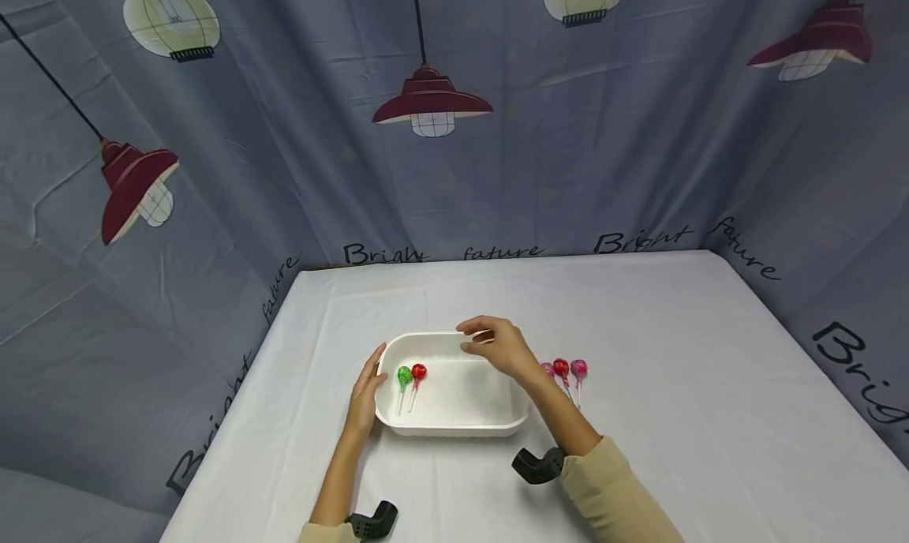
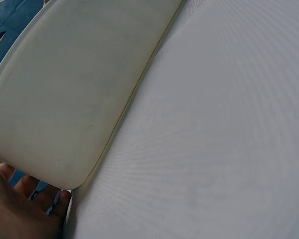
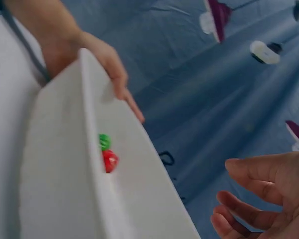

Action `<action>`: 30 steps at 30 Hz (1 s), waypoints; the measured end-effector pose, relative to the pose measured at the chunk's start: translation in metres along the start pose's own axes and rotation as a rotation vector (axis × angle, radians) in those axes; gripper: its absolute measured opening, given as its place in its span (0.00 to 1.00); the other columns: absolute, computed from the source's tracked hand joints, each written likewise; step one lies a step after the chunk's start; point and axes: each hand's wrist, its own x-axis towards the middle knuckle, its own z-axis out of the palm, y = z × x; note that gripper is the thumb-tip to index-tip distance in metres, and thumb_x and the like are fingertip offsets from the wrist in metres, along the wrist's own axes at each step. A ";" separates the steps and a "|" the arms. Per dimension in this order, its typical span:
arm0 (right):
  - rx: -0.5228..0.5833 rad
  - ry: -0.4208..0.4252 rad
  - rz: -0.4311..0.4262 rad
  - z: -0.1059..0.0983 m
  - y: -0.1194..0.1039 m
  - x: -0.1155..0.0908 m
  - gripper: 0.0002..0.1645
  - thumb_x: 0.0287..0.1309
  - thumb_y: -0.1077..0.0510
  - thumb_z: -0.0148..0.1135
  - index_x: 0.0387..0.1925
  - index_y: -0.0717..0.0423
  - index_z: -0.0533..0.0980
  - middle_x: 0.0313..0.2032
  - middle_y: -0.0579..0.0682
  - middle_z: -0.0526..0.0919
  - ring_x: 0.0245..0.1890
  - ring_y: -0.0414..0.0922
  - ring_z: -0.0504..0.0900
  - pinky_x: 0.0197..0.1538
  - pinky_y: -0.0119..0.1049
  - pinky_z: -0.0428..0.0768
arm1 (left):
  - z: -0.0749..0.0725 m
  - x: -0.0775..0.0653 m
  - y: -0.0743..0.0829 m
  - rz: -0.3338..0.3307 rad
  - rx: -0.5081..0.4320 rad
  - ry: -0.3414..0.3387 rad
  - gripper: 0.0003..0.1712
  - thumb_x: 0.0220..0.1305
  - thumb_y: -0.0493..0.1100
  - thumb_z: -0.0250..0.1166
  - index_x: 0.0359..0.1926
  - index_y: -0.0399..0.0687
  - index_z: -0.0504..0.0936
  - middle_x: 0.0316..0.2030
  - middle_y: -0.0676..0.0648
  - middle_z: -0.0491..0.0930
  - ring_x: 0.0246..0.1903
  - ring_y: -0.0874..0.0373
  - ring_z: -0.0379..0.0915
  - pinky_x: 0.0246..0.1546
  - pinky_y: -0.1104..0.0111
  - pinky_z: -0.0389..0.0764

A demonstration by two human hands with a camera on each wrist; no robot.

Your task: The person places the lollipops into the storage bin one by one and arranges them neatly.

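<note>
A white tray (image 1: 454,431) stands on the table. My left hand (image 1: 364,401) holds it by its left end, the thumb lapping over the rim and the fingers along the outer side. Inside the tray, toward the left, lie a green lollipop (image 1: 404,376) and a red lollipop (image 1: 419,372), side by side. Over the far right part of the rim hovers my right hand (image 1: 503,349), its fingers bent loosely with nothing between them. In the right wrist view this hand (image 3: 264,194) is apart from the tray.
Right of the tray, partly behind my right forearm, lie a red lollipop (image 1: 561,368) and pink lollipops (image 1: 578,368) on the white tablecloth (image 1: 675,385). A blue-grey curtain (image 1: 525,172) printed with lamps surrounds the table's back and sides.
</note>
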 end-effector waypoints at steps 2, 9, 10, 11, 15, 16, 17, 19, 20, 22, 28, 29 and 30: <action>0.028 0.030 0.027 -0.012 0.002 -0.001 0.17 0.52 0.60 0.66 0.46 0.55 0.79 0.45 0.52 0.81 0.44 0.50 0.77 0.46 0.41 0.78 | -0.002 0.003 -0.008 0.018 -0.004 0.002 0.29 0.67 0.31 0.41 0.69 0.42 0.56 0.70 0.45 0.49 0.69 0.55 0.40 0.67 0.69 0.45; 0.119 0.127 0.112 -0.051 0.020 -0.006 0.22 0.55 0.54 0.64 0.51 0.56 0.76 0.50 0.55 0.78 0.49 0.51 0.76 0.56 0.48 0.71 | -0.004 0.007 -0.016 0.027 0.011 0.007 0.29 0.67 0.31 0.41 0.69 0.43 0.57 0.70 0.46 0.50 0.69 0.56 0.40 0.63 0.78 0.49; 0.134 0.137 0.120 -0.056 0.024 -0.007 0.22 0.55 0.54 0.64 0.51 0.57 0.76 0.50 0.55 0.78 0.50 0.51 0.76 0.57 0.49 0.69 | -0.004 0.007 -0.016 0.027 0.009 0.006 0.29 0.67 0.31 0.41 0.69 0.43 0.57 0.70 0.46 0.50 0.69 0.56 0.40 0.63 0.78 0.48; 0.145 0.151 0.127 -0.061 0.028 -0.008 0.22 0.55 0.54 0.64 0.52 0.57 0.76 0.50 0.56 0.77 0.50 0.52 0.75 0.58 0.50 0.68 | -0.006 0.008 -0.020 0.028 0.008 0.009 0.29 0.67 0.31 0.41 0.69 0.45 0.57 0.69 0.47 0.50 0.68 0.56 0.41 0.63 0.80 0.49; 0.159 0.205 0.149 -0.076 0.053 -0.012 0.24 0.54 0.50 0.64 0.53 0.54 0.75 0.52 0.54 0.77 0.51 0.52 0.75 0.59 0.54 0.65 | -0.007 0.009 -0.024 0.024 0.019 0.017 0.29 0.67 0.33 0.41 0.69 0.48 0.58 0.69 0.49 0.51 0.68 0.58 0.41 0.65 0.75 0.47; 0.164 0.225 0.153 -0.079 0.064 -0.011 0.25 0.53 0.48 0.65 0.53 0.52 0.76 0.51 0.53 0.77 0.51 0.50 0.75 0.59 0.52 0.66 | -0.007 0.008 -0.023 0.020 0.019 0.018 0.29 0.67 0.33 0.41 0.69 0.48 0.58 0.69 0.49 0.51 0.68 0.58 0.41 0.65 0.73 0.47; 0.169 0.242 0.151 -0.082 0.078 -0.009 0.26 0.53 0.47 0.65 0.53 0.50 0.76 0.51 0.51 0.77 0.51 0.48 0.76 0.58 0.49 0.68 | -0.007 0.008 -0.021 0.015 0.014 0.020 0.29 0.67 0.32 0.41 0.69 0.48 0.58 0.69 0.49 0.51 0.68 0.58 0.41 0.66 0.71 0.46; 0.197 0.263 0.145 -0.089 0.107 -0.006 0.27 0.51 0.45 0.66 0.53 0.48 0.76 0.52 0.49 0.77 0.50 0.45 0.76 0.57 0.44 0.70 | -0.006 0.006 -0.015 0.014 0.000 0.016 0.29 0.67 0.31 0.41 0.69 0.46 0.57 0.70 0.47 0.50 0.68 0.57 0.41 0.67 0.67 0.44; 0.206 0.282 0.145 -0.092 0.122 -0.005 0.27 0.50 0.44 0.66 0.52 0.47 0.76 0.51 0.47 0.77 0.49 0.43 0.76 0.56 0.39 0.72 | -0.005 0.005 -0.012 0.013 -0.005 0.012 0.29 0.67 0.31 0.40 0.69 0.45 0.57 0.70 0.46 0.50 0.69 0.56 0.40 0.67 0.66 0.44; 0.230 0.314 0.130 -0.098 0.148 -0.004 0.28 0.48 0.43 0.67 0.52 0.47 0.76 0.51 0.46 0.77 0.48 0.40 0.77 0.52 0.31 0.73 | -0.003 0.003 -0.005 0.012 -0.009 0.002 0.29 0.67 0.30 0.40 0.69 0.42 0.56 0.70 0.45 0.49 0.69 0.55 0.39 0.67 0.64 0.43; 0.200 0.309 0.143 -0.110 0.158 -0.020 0.32 0.49 0.47 0.68 0.55 0.55 0.74 0.51 0.49 0.77 0.45 0.37 0.78 0.46 0.26 0.75 | 0.001 -0.002 0.007 0.005 0.020 -0.005 0.29 0.67 0.30 0.40 0.69 0.39 0.54 0.70 0.43 0.48 0.69 0.53 0.40 0.67 0.64 0.44; 0.181 0.300 0.155 -0.112 0.153 -0.025 0.31 0.49 0.48 0.68 0.55 0.56 0.74 0.51 0.49 0.77 0.45 0.37 0.78 0.47 0.27 0.75 | 0.001 -0.002 0.007 0.004 0.024 -0.004 0.29 0.67 0.30 0.40 0.69 0.39 0.54 0.70 0.43 0.48 0.69 0.53 0.40 0.67 0.64 0.44; 0.167 0.283 0.159 -0.113 0.146 -0.030 0.31 0.50 0.49 0.67 0.55 0.57 0.74 0.52 0.51 0.77 0.46 0.39 0.77 0.49 0.31 0.74 | 0.001 -0.002 0.007 0.006 0.028 -0.004 0.29 0.67 0.30 0.39 0.69 0.39 0.54 0.70 0.42 0.48 0.69 0.53 0.40 0.67 0.63 0.44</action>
